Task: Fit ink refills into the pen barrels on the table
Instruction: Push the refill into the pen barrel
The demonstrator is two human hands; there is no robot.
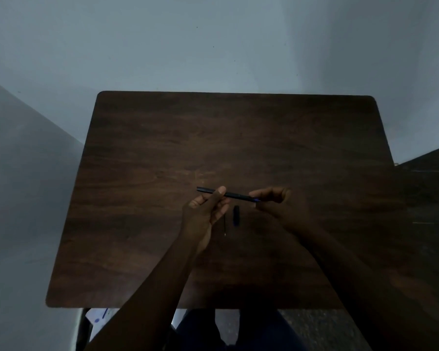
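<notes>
Holding one pen barrel (pixel 228 194) mid-table (pixel 162 148), both hands' (pixel 203 211) (pixel 276 198) grips pinch it, edges well apart.

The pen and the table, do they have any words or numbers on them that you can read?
No text can be read anywhere.
Pen barrel: dark, no lettering shows.
Pen cap on the table: no lettering shows.
White paper below the table's near edge: blue marks, too small and blurred to read.
</notes>
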